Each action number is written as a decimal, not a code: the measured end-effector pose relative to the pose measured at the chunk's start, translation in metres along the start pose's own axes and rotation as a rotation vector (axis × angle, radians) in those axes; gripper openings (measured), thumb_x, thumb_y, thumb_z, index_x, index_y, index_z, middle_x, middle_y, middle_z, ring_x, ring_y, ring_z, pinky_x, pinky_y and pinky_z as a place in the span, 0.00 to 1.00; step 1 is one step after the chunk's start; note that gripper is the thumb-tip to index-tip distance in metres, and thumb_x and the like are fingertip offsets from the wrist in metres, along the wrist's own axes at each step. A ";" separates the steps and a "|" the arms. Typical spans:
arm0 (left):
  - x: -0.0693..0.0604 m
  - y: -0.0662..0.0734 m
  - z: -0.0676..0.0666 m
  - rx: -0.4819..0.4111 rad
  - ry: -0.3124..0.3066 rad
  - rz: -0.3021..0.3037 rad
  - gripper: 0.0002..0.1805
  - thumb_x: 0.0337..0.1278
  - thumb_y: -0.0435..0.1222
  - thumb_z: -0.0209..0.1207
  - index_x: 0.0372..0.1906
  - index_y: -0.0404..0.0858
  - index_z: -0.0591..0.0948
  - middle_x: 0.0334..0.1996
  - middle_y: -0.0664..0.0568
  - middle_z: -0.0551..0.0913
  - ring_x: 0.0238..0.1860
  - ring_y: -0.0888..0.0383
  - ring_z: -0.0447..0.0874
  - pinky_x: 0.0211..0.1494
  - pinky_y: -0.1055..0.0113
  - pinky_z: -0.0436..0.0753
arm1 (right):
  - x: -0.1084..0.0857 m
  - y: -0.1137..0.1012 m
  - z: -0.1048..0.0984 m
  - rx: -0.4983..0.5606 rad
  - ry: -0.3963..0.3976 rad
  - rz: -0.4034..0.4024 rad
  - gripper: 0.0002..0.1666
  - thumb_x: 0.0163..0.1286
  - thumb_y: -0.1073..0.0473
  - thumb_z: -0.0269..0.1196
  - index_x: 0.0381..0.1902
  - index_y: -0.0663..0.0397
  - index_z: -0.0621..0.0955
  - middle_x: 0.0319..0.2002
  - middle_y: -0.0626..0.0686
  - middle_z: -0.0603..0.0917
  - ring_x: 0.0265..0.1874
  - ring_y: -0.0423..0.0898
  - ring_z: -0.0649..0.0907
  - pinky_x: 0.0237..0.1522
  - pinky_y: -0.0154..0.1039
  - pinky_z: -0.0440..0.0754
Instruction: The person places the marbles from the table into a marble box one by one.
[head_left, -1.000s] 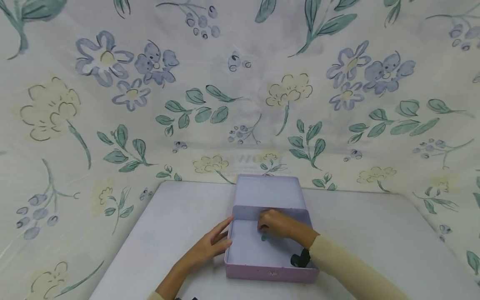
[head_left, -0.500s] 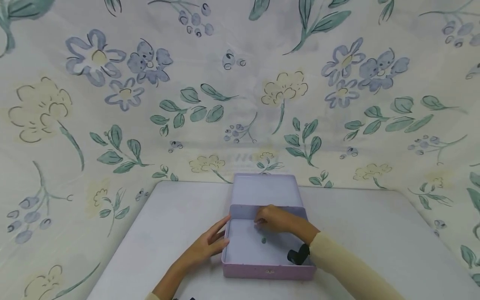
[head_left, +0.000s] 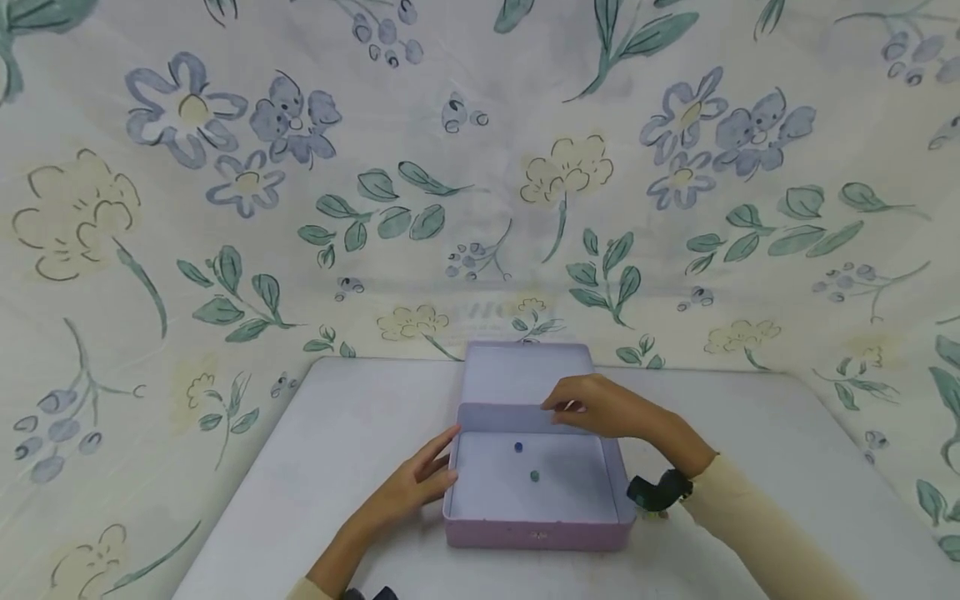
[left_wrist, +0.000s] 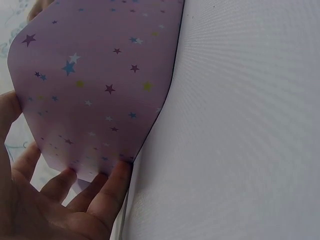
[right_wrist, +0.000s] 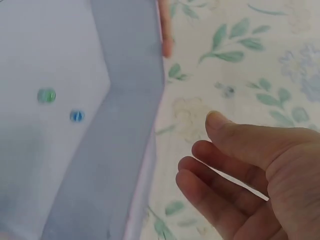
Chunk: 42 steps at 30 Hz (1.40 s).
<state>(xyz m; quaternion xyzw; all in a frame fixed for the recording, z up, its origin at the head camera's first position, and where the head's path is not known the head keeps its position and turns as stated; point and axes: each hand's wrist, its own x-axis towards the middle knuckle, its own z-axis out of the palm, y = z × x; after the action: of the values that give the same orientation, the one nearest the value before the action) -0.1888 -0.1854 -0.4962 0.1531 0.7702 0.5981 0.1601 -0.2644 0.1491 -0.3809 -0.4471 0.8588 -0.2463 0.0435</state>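
Observation:
A lilac box point(head_left: 538, 535) stands with its lid point(head_left: 525, 367) tipped back. On its floor lie a small green marble point(head_left: 535, 476) and a blue marble point(head_left: 518, 447), apart from each other; the right wrist view shows the green marble point(right_wrist: 47, 95) and the blue marble point(right_wrist: 77, 116) as glassy. My left hand point(head_left: 408, 483) rests its extended fingertips against the box's left side, whose starry wall point(left_wrist: 100, 75) fills much of the left wrist view. My right hand point(head_left: 600, 406) hovers over the box's back right part, fingers loosely bent and holding nothing.
The box sits on a white table point(head_left: 352, 417) in front of a floral cloth backdrop point(head_left: 480, 208). Small coloured bits point(head_left: 654, 514) lie just right of the box, partly covered by the black wrist camera point(head_left: 660, 490) on my right arm.
My right hand has let go of the blue marble inside the box and risen to the right. Both marbles now show on the box floor. The left hand stays at the box's side.

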 end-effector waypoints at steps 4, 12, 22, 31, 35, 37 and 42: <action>0.003 0.000 -0.003 0.015 -0.004 0.008 0.38 0.74 0.41 0.53 0.81 0.55 0.51 0.82 0.45 0.42 0.77 0.28 0.46 0.68 0.40 0.74 | -0.025 0.004 -0.017 -0.017 0.033 0.062 0.12 0.69 0.62 0.66 0.49 0.53 0.87 0.43 0.47 0.88 0.42 0.39 0.87 0.45 0.30 0.87; 0.003 -0.001 -0.004 -0.009 -0.023 0.019 0.38 0.74 0.39 0.53 0.81 0.54 0.50 0.82 0.47 0.42 0.78 0.30 0.44 0.70 0.40 0.72 | -0.079 0.028 -0.017 -0.005 0.129 0.161 0.14 0.66 0.65 0.67 0.50 0.56 0.86 0.45 0.50 0.89 0.44 0.41 0.86 0.46 0.34 0.87; -0.001 0.000 0.000 -0.002 -0.016 0.016 0.38 0.73 0.39 0.53 0.81 0.55 0.50 0.82 0.47 0.42 0.78 0.30 0.46 0.70 0.40 0.72 | -0.139 0.055 0.021 0.127 0.149 0.259 0.12 0.68 0.63 0.65 0.48 0.59 0.86 0.44 0.57 0.89 0.41 0.34 0.84 0.42 0.32 0.86; 0.000 0.000 -0.001 -0.010 -0.009 0.010 0.39 0.73 0.38 0.54 0.81 0.55 0.51 0.82 0.46 0.43 0.78 0.29 0.45 0.69 0.40 0.74 | -0.144 0.068 0.051 0.171 0.144 0.269 0.10 0.67 0.65 0.66 0.45 0.57 0.87 0.42 0.53 0.89 0.40 0.32 0.84 0.41 0.31 0.86; 0.000 0.000 -0.001 -0.027 -0.018 0.019 0.38 0.73 0.38 0.53 0.81 0.55 0.51 0.82 0.46 0.42 0.78 0.29 0.44 0.69 0.40 0.73 | -0.141 0.071 0.058 0.166 0.133 0.276 0.09 0.66 0.64 0.66 0.43 0.56 0.88 0.42 0.52 0.90 0.42 0.33 0.85 0.43 0.31 0.86; 0.000 -0.001 -0.001 -0.030 -0.029 0.022 0.38 0.74 0.39 0.53 0.81 0.55 0.50 0.82 0.46 0.41 0.78 0.28 0.44 0.69 0.39 0.73 | -0.141 0.071 0.060 0.160 0.125 0.283 0.08 0.65 0.64 0.67 0.42 0.55 0.88 0.41 0.51 0.90 0.42 0.34 0.85 0.43 0.31 0.86; 0.001 -0.001 -0.001 -0.026 -0.030 0.013 0.38 0.74 0.39 0.53 0.81 0.54 0.50 0.82 0.45 0.41 0.78 0.28 0.44 0.69 0.39 0.73 | -0.141 0.071 0.060 0.113 0.120 0.248 0.08 0.64 0.66 0.67 0.40 0.55 0.88 0.40 0.50 0.90 0.41 0.38 0.87 0.42 0.32 0.87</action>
<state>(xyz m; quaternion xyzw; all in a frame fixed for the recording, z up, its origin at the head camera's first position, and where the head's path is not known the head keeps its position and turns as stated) -0.1898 -0.1860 -0.4973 0.1650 0.7589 0.6067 0.1698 -0.2156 0.2710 -0.4870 -0.3189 0.8932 -0.3135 0.0472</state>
